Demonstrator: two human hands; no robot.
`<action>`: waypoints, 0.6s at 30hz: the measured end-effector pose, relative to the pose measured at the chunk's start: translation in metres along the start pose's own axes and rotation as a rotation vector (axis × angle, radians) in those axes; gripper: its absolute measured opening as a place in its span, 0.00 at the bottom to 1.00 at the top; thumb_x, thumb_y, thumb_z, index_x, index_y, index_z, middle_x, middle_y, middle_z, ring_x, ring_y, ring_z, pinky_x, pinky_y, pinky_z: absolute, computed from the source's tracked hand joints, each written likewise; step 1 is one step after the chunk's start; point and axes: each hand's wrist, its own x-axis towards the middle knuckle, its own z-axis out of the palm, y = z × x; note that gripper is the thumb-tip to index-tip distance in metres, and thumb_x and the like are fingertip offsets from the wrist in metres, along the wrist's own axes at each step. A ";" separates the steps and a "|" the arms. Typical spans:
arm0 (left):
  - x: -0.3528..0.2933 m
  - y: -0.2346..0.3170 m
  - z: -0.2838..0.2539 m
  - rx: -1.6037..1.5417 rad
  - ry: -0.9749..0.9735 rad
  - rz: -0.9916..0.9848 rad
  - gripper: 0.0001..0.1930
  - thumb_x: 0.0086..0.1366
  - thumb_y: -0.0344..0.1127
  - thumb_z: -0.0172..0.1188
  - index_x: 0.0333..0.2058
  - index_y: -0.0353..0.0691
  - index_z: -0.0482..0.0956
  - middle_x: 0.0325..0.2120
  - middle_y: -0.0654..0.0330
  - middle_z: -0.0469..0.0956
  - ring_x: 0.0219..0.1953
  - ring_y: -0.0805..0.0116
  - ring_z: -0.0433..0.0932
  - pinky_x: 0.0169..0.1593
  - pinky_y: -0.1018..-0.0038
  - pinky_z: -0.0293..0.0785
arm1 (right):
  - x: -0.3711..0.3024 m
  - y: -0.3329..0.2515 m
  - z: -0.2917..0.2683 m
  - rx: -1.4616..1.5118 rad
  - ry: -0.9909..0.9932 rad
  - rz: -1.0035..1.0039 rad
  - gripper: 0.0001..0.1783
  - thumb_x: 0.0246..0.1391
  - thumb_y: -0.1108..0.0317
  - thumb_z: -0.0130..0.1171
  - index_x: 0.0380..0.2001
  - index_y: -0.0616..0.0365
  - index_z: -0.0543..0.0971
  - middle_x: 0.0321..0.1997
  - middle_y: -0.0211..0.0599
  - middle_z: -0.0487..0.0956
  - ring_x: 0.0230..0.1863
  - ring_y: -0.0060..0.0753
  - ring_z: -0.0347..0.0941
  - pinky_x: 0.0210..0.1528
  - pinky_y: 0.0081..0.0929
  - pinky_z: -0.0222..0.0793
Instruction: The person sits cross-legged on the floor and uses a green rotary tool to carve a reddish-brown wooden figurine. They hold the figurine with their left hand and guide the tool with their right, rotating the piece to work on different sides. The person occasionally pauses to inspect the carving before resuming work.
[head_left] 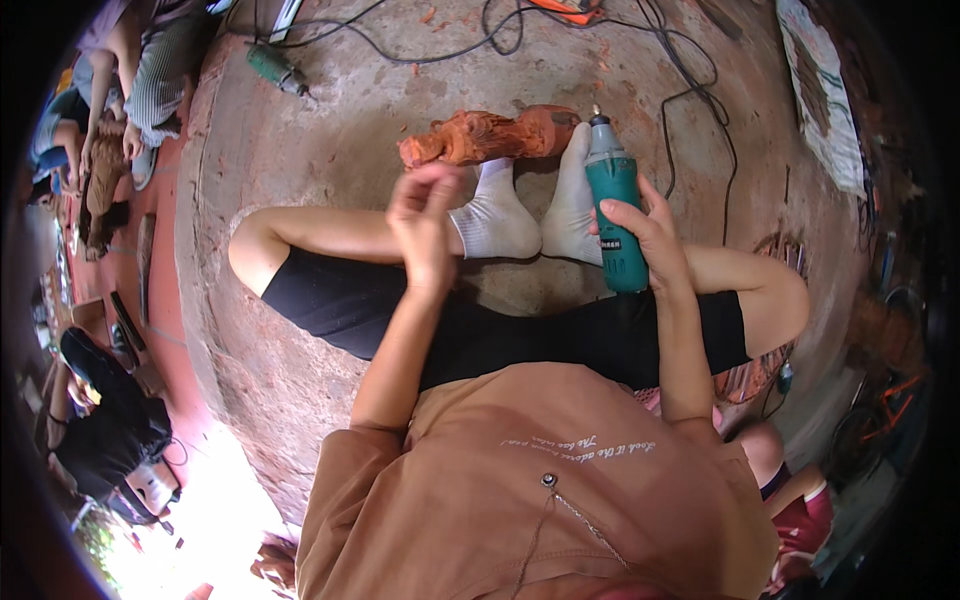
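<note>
A reddish-brown wooden carving (pixel 490 137) lies crosswise in front of my white-socked feet, its right end against the right foot. My left hand (pixel 428 215) is just below the carving's left end. Its fingers look bent but are smeared by motion, and whether they touch the wood I cannot tell. In my right hand (pixel 645 230) is a green die grinder (pixel 613 180) with a grey nose. The fingers wrap round its body, and its tip points away from me, beside the right foot and the carving's right end.
A second green power tool (pixel 275 68) lies on the concrete at the far left. Black cords (pixel 500 35) loop across the far side, near an orange object (pixel 568 10). A white sack (pixel 822 95) lies at the far right. Other people (pixel 115 430) sit to the left and lower right.
</note>
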 end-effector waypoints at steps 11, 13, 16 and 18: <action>0.097 0.002 -0.032 0.733 -0.282 -0.208 0.23 0.61 0.48 0.67 0.45 0.33 0.77 0.35 0.58 0.79 0.32 0.73 0.78 0.33 0.78 0.76 | 0.005 0.009 -0.028 0.147 0.136 -0.032 0.25 0.51 0.65 0.67 0.50 0.61 0.71 0.33 0.40 0.77 0.29 0.27 0.78 0.31 0.24 0.75; 0.102 -0.008 -0.029 0.749 -0.225 -0.195 0.22 0.58 0.49 0.69 0.35 0.31 0.81 0.24 0.60 0.81 0.26 0.77 0.78 0.28 0.77 0.77 | 0.004 0.007 -0.027 0.156 0.116 -0.042 0.24 0.51 0.65 0.67 0.49 0.61 0.72 0.33 0.40 0.77 0.29 0.27 0.78 0.31 0.23 0.75; 0.099 -0.003 -0.022 0.782 -0.215 -0.241 0.19 0.61 0.47 0.66 0.34 0.33 0.81 0.23 0.63 0.79 0.21 0.79 0.73 0.23 0.80 0.69 | 0.005 0.010 -0.031 0.175 0.113 -0.058 0.24 0.51 0.65 0.67 0.48 0.61 0.72 0.32 0.39 0.77 0.28 0.28 0.78 0.30 0.23 0.75; 0.098 -0.004 -0.018 0.806 -0.183 -0.203 0.19 0.59 0.47 0.67 0.33 0.32 0.80 0.22 0.64 0.79 0.19 0.80 0.72 0.21 0.81 0.66 | 0.008 0.013 -0.034 0.156 0.100 -0.065 0.25 0.53 0.64 0.66 0.51 0.60 0.70 0.33 0.40 0.78 0.29 0.28 0.78 0.30 0.24 0.75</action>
